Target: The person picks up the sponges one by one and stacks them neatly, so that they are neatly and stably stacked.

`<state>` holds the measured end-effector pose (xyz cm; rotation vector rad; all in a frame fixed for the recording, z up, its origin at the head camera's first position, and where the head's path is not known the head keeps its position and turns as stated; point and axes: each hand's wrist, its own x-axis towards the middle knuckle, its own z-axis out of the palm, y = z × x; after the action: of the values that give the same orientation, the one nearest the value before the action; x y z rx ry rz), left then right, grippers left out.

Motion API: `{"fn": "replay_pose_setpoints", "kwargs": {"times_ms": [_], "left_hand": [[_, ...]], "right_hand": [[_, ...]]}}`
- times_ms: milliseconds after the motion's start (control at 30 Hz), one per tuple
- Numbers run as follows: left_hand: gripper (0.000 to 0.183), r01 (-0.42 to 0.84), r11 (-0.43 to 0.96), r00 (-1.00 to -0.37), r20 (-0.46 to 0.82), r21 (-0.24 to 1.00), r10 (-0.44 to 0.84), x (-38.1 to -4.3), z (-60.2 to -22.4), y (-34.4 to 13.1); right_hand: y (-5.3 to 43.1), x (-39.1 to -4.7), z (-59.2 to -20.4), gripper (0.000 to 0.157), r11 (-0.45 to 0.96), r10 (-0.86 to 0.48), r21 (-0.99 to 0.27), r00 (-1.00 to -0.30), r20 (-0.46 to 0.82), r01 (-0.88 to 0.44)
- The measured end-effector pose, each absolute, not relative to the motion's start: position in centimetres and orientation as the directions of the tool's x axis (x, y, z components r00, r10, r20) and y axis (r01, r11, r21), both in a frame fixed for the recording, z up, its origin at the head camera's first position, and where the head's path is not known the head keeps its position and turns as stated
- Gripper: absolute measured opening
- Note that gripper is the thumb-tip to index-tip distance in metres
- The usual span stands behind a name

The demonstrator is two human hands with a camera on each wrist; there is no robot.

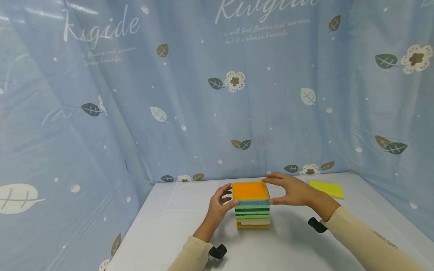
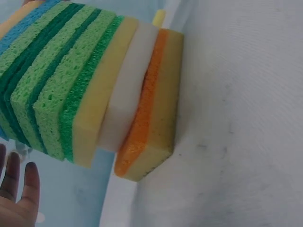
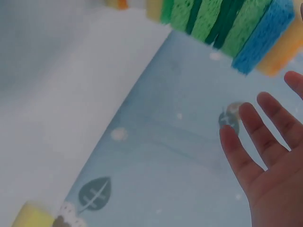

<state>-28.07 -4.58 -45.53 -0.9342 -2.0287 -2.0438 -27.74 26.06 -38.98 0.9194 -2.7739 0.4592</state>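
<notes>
A tall stack of sponges [image 1: 252, 210] stands on the white table. Its top layer is an orange sponge [image 1: 250, 191], over a blue sponge [image 3: 265, 35] and several green ones. Lower down come a yellow layer [image 2: 102, 94], a white layer [image 2: 130, 85] and an orange-and-yellow sponge [image 2: 163, 104] at the bottom, set slightly askew. My left hand [image 1: 218, 207] is at the stack's upper left side, its fingers spread and loosely bent. At the upper right, my right hand [image 1: 293, 190] has its thumb and fingers apart around the top corner. Fingertip contact is hard to tell.
A flat yellow sponge [image 1: 326, 189] lies on the table [image 1: 183, 214] to the right, behind my right forearm. A blue printed curtain [image 1: 203, 124] hangs behind the table and along its sides. Black wrist-camera pieces [image 1: 218, 251] sit under both wrists.
</notes>
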Motion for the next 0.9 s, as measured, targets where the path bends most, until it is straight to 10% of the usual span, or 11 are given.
{"fn": "replay_pose_setpoints", "kwargs": {"times_ms": [900], "left_hand": [[0.055, 0.519, -0.132, -0.778, 0.531, 0.845, 0.337, -28.2, -45.0, -4.5]], "right_hand": [[39.3, -32.0, -45.5, 0.075, 0.910, -0.267, -0.280, -0.948, 0.172, -0.307]]}}
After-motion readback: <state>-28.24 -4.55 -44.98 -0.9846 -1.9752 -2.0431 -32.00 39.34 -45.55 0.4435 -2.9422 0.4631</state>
